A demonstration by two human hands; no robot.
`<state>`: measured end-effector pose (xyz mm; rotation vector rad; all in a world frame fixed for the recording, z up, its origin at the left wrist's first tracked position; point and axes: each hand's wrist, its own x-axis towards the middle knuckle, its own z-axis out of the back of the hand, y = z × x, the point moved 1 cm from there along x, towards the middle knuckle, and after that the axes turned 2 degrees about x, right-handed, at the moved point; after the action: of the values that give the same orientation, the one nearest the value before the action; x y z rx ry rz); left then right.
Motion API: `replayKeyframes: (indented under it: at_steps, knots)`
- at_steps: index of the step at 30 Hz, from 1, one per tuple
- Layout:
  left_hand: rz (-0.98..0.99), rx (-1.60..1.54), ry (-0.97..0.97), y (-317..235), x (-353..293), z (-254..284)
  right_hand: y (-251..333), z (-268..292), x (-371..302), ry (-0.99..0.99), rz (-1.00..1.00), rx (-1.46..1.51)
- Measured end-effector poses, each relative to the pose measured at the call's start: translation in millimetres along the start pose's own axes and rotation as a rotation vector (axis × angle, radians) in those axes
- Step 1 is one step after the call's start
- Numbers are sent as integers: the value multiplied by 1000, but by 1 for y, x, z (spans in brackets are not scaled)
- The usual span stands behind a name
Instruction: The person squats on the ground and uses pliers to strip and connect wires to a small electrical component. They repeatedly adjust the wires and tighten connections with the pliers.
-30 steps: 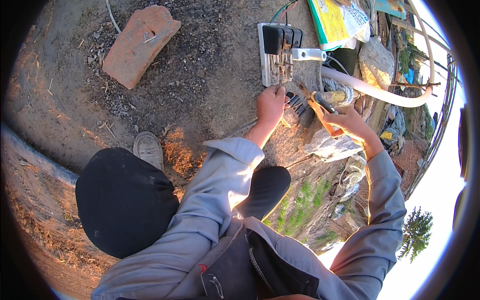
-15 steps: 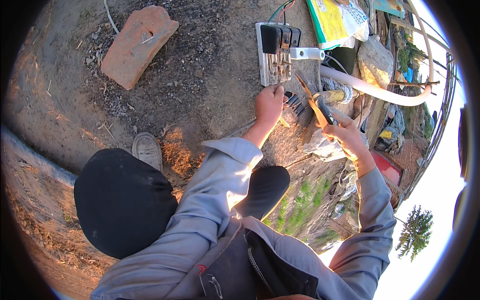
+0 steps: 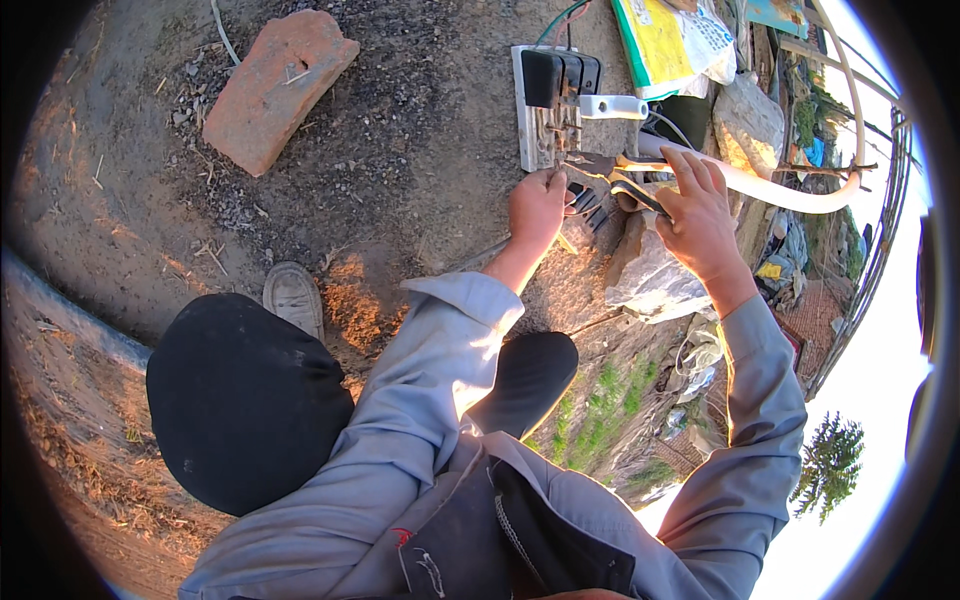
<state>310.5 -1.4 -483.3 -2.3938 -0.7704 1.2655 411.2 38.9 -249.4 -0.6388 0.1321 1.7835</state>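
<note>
In front of me stands a knife switch [image 3: 545, 140] with a white base, a black cover and a white lever handle [image 3: 614, 107]. Green, red and dark wires [image 3: 562, 22] run from its far end. At its near end, my left hand [image 3: 540, 208] is pinched closed; what it holds is too small to make out. My right hand [image 3: 700, 212] grips pliers [image 3: 612, 172] with orange and dark handles. The handles are spread apart, and the jaws lie at the switch's near end, just beyond my left fingertips. A black slotted piece [image 3: 588, 208] is below the pliers, partly hidden by my left hand.
A reddish brick [image 3: 280, 92] lies on the dirt at left. A yellow and white sack [image 3: 670, 45] is at the far right, with a white pipe [image 3: 765, 188] curving below it. Stones, plastic sheets and a pale rock [image 3: 655, 270] clutter the right side.
My right hand has swung the pliers left and down, bringing the jaws to the switch's near end beside my left fingertips. The handles have opened wider. My left hand has stayed in place.
</note>
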Motion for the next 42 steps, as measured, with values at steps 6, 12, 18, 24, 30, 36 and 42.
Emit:
replayKeyframes:
  at_steps: [6,12,18,24,30,36,42]
  knots:
    - [13,-13,-5,-2,-1,0,1,-2,3,-33,35,-40]
    - [16,4,-1,-2,-1,0,1,0,4,-82,61,-75]
    - [9,-22,-5,-1,-1,0,4,2,6,-93,66,-100]
    - [-10,7,-7,0,0,0,9,7,6,-115,78,-128]
    - [-5,10,-4,0,0,1,9,10,9,-106,69,-121]
    - [14,4,2,-2,-1,1,8,10,8,-100,64,-139]
    - [14,3,2,-3,-2,1,6,9,8,-71,23,-138]
